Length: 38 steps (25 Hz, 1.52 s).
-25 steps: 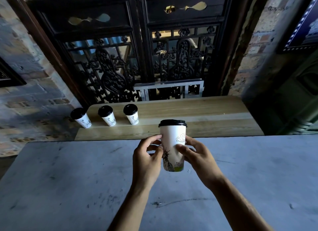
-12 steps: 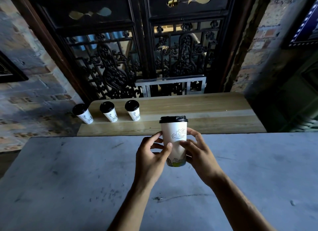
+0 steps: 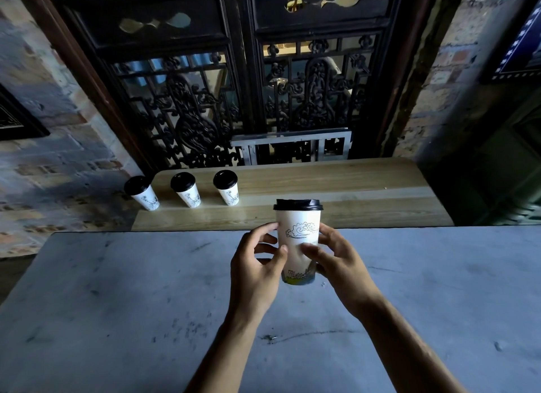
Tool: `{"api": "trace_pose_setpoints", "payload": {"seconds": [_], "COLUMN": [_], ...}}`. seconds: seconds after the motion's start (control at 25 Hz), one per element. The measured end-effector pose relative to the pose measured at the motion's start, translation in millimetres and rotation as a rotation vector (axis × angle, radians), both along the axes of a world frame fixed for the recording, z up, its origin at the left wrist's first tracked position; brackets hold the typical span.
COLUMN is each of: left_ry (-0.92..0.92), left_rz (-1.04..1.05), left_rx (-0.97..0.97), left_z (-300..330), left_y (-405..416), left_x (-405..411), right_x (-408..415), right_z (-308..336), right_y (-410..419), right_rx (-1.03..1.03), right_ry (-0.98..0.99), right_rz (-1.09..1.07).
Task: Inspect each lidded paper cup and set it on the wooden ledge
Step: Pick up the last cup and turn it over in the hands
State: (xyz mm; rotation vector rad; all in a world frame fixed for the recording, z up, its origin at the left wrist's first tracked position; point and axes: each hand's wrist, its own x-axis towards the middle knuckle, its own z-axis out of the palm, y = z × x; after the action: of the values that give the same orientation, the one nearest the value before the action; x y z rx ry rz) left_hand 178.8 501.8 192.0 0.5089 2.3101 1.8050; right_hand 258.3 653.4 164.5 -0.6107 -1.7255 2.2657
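I hold a white paper cup (image 3: 298,231) with a black lid and a cloud drawing upright above the grey table. My left hand (image 3: 254,268) grips its left side and my right hand (image 3: 336,264) grips its right side, fingers wrapped round the wall. Three more lidded cups stand in a row at the left end of the wooden ledge (image 3: 336,188): one at the far left (image 3: 142,192), one in the middle (image 3: 186,189), one on the right (image 3: 227,187).
The grey stone table (image 3: 131,305) fills the foreground, with the ledge directly behind it. A dark carved lattice door (image 3: 234,100) rises behind the ledge. Brick walls (image 3: 44,173) flank both sides.
The cup has turned in my hands, bringing the cloud drawing round to face me. Both hands have shifted their finger hold on it.
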Motion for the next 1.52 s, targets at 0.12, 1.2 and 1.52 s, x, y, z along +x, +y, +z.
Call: {"api": "trace_pose_setpoints", "payload": {"seconds": [0.12, 1.2, 1.52], "left_ry": [0.043, -0.063, -0.059], "left_rz": [0.001, 0.049, 0.036], "left_rx": [-0.006, 0.023, 0.006], "left_z": [-2.1, -2.9, -0.5], "left_y": [-0.9, 3.2, 6.5], "left_x": [-1.2, -6.5, -3.8], "right_x": [-0.4, -10.1, -7.5], "right_z": [-1.0, 0.3, 0.7], "right_y": [1.3, 10.9, 11.6], "right_rx": [-0.017, -0.042, -0.042], "right_ry": [0.014, 0.025, 0.036], "right_rz": [0.011, -0.035, -0.04]}}
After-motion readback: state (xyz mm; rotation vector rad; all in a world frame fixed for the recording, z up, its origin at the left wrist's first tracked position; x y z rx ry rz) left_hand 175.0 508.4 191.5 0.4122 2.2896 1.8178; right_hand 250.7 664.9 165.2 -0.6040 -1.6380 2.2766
